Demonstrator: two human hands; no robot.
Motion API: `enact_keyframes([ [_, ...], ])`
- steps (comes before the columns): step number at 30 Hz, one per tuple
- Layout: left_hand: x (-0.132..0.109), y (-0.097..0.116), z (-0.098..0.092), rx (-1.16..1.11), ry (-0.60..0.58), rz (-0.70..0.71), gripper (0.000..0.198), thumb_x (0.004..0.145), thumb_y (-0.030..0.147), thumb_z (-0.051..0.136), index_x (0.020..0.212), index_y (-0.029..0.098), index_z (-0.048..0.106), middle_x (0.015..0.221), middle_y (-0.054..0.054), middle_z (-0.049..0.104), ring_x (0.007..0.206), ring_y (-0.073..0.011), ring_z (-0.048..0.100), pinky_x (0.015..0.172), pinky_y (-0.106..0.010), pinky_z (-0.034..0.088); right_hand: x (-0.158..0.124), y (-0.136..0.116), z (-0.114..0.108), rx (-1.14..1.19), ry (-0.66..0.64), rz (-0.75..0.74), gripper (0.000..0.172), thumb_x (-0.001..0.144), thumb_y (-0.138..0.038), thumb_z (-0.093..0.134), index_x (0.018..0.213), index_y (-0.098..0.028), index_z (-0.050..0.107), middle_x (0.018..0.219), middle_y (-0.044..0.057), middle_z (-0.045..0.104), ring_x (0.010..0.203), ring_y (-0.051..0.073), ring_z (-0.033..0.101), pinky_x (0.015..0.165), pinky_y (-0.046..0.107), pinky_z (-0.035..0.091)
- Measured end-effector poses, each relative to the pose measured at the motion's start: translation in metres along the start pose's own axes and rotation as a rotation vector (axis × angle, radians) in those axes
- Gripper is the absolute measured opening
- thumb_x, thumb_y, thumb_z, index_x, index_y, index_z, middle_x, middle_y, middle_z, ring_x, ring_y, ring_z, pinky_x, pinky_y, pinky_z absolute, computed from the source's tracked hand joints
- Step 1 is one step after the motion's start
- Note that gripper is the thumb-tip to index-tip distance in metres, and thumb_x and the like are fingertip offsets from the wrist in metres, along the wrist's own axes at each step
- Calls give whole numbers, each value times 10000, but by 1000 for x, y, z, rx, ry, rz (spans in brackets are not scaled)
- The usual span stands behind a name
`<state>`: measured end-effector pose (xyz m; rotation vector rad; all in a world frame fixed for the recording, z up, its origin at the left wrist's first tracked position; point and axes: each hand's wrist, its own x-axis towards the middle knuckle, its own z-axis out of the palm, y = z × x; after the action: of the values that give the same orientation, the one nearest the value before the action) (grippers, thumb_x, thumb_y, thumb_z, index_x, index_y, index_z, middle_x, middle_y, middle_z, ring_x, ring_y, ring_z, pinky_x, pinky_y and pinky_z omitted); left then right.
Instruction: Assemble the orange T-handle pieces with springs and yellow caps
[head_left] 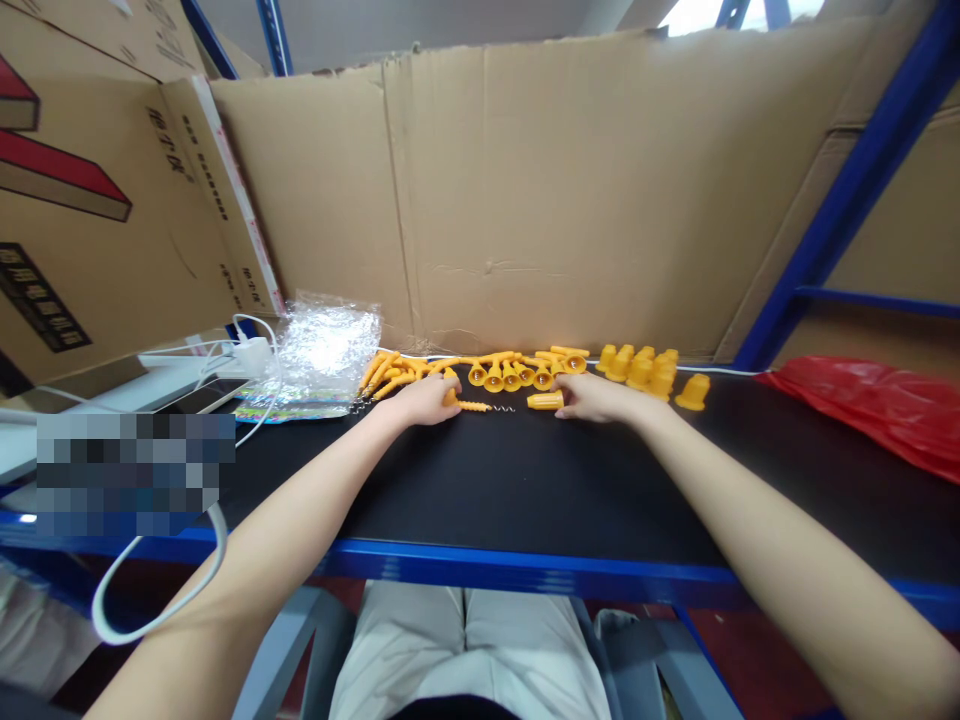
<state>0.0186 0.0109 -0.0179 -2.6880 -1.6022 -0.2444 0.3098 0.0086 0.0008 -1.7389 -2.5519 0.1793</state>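
Note:
My left hand [430, 400] is closed on a yellow corkscrew screw piece [472, 406], whose thin metal spiral points right. Facing it across a small gap, a yellow bell-shaped corkscrew body [545, 401] lies sideways in the closed fingers of my right hand [594, 398]. The spiral and the body are apart. Behind my left hand lies a heap of yellow screw pieces [390, 376]. Several more bell-shaped bodies [511, 378] rest on their sides between and behind my hands, their hollow ends toward me. Upright bodies [652, 375] stand clustered beyond my right hand.
Clear plastic wrap [330, 335] lies on a colourful packet [292, 404] at the left, near a white cable [225, 545]. A red plastic bag [870, 405] is at the right. Cardboard [600, 200] walls the back of the black tabletop [525, 490]; a blue rail [525, 565] edges its front.

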Motion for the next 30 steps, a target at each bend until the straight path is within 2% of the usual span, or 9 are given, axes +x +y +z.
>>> enact_keyframes([
  [4,-2,2,-3,-48,-107,-35,335,807,334,474,1104,215,572,995,-43,649,903,-190,606,806,-278,444,-2,-3,-2,38,9,-46,414,774,-246,620,1164,-128,548,927,86,642,819,216,605,706,297,448],
  [13,-1,2,-1,-62,-89,-46,308,804,343,470,1061,207,573,897,-32,653,826,-179,605,739,-261,446,-1,-13,3,101,45,-93,422,786,-229,624,1184,-110,550,898,87,646,790,185,605,711,279,448],
  [18,1,-2,4,-73,-28,-25,297,792,359,482,1022,211,596,828,-27,640,776,-184,601,713,-272,439,2,-17,8,183,88,-112,420,770,-225,640,1171,-126,566,850,64,638,729,164,590,684,291,457],
  [23,1,3,5,-147,26,28,267,774,336,507,988,202,596,719,-1,599,682,-160,575,626,-251,415,5,-21,15,336,88,-203,417,758,-323,651,1130,-147,583,863,52,639,747,161,589,692,290,463],
  [26,0,7,4,-171,96,52,272,772,313,519,1015,202,568,695,11,589,641,-152,558,596,-248,397,6,-24,18,459,99,-272,420,786,-404,604,1114,-143,581,859,59,641,714,161,598,697,306,471],
  [30,-1,9,1,-154,194,24,269,789,359,513,1012,214,556,683,11,598,636,-157,554,575,-246,380,7,-27,20,667,130,-258,353,850,-426,507,1068,-153,557,871,63,635,610,128,584,653,301,484],
])
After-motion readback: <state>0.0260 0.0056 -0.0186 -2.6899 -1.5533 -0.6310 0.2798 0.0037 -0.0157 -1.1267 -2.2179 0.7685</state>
